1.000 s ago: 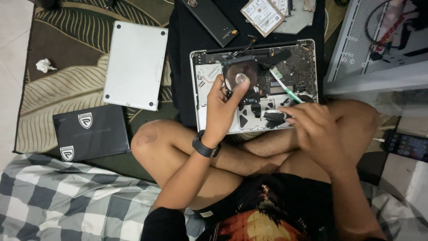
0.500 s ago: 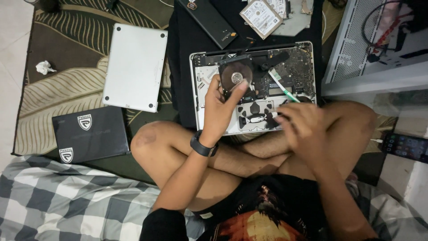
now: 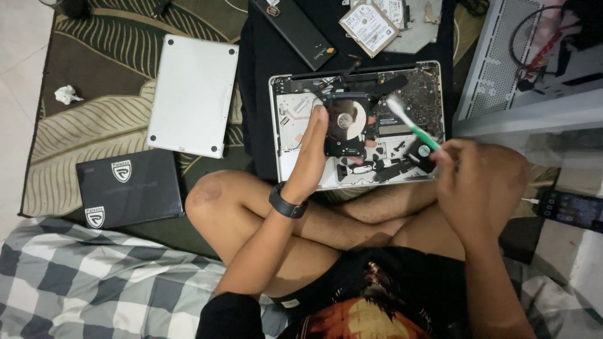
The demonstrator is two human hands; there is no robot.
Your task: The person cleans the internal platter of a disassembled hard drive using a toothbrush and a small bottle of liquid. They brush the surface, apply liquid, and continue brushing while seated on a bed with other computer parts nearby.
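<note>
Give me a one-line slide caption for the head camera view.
Left hand holds a black disc drive above an opened silver laptop; right hand holds a green-handled white toothbrush.

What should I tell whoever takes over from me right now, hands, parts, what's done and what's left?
Left hand: holds the opened hard drive, platter showing, over the open laptop.
Right hand: holds a green-handled toothbrush, bristles beside the drive.
Nearby: silver bottom cover lies off on the rug, a second drive and a black battery above the laptop.
Done: cover off, drive out.
Left, probably: finish brushing, refit parts and cover.
</note>
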